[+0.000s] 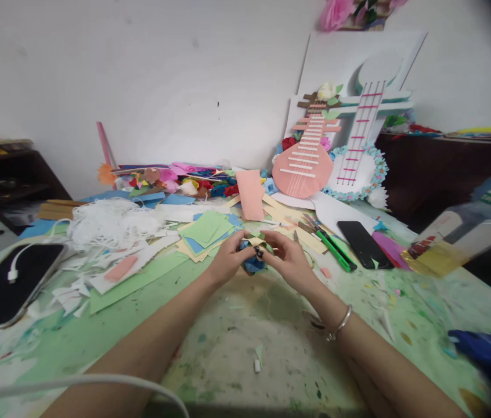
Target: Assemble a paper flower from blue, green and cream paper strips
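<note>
Near the middle of the table, my left hand (231,255) and my right hand (288,257) close around a small paper piece (253,265). Blue paper shows at its lower side, with green and cream bits at the top. Fingers cover much of it, so its full shape is hidden. Small dark spots show where the two thumbs meet; I cannot make out what they are. Just left of the left hand lies a stack of green, blue and cream paper sheets (205,231). Scissors (298,239) lie partly hidden behind the right hand.
White string (108,223) and a phone (10,284) lie left. Paper instruments (304,168) lean against the wall, right of a folded pink card (250,194). Right are a green cutter (332,251), another phone (363,244) and a tilted plastic bottle (467,226). A white cable (84,378) crosses the foreground.
</note>
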Tool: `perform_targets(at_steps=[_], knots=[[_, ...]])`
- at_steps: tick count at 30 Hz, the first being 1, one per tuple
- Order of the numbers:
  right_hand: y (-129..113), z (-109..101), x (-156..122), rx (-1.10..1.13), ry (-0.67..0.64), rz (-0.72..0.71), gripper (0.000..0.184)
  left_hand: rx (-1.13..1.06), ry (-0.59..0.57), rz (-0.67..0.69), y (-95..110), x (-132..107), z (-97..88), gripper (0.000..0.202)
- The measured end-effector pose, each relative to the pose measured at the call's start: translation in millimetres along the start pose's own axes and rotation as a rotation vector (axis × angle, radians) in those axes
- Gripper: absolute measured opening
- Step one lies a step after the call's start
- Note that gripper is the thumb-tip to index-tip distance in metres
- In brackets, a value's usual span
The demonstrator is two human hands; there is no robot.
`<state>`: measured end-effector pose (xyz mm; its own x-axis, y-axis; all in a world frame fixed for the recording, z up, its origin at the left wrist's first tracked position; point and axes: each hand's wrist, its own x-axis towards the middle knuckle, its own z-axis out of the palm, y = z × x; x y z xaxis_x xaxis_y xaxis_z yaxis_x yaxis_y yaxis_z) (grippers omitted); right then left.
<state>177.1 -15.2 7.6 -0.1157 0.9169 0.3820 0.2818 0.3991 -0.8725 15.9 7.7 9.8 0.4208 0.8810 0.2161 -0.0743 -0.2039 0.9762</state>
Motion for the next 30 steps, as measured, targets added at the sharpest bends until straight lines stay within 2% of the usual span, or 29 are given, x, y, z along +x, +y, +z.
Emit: perform_targets(at_steps=[3, 7, 10, 14, 20, 23, 28, 30], knots=[[6, 4, 1, -0.008, 0.038, 0.057, 0.037, 0.141, 0.025, 0.040, -6, 2, -0.4, 0.022], [9, 6, 0, -0.092, 0.029, 0.056, 0.039, 0.499, 0.112, 0.275, -9, 5, -4.6, 0.028], [8, 6, -2, -0.195, 0.022, 0.029, 0.040, 0.781, 0.042, 0.402, -11, 7, -9.7, 0.032], [4, 8, -5, -0.366, 0.003, -0.122, 0.041, 1.032, -0.078, 0.494, -12, 7, -14.2, 0.032], [-1, 10, -7, -0.433, -0.027, -0.334, 0.047, 1.067, -0.068, 0.487, -7, 5, -14.3, 0.026], [-4, 9, -9, -0.405, -0.017, -0.325, 0.047, 1.049, -0.060, 0.495, -5, 4, -14.8, 0.020], [-10, 8, -11, -0.426, -0.031, -0.316, 0.028, 1.000, -0.022, 0.512, -5, 5, -15.9, 0.013], [-11, 8, -11, -0.444, -0.033, -0.328, 0.028, 0.982, -0.008, 0.501, -6, 5, -15.9, 0.011]])
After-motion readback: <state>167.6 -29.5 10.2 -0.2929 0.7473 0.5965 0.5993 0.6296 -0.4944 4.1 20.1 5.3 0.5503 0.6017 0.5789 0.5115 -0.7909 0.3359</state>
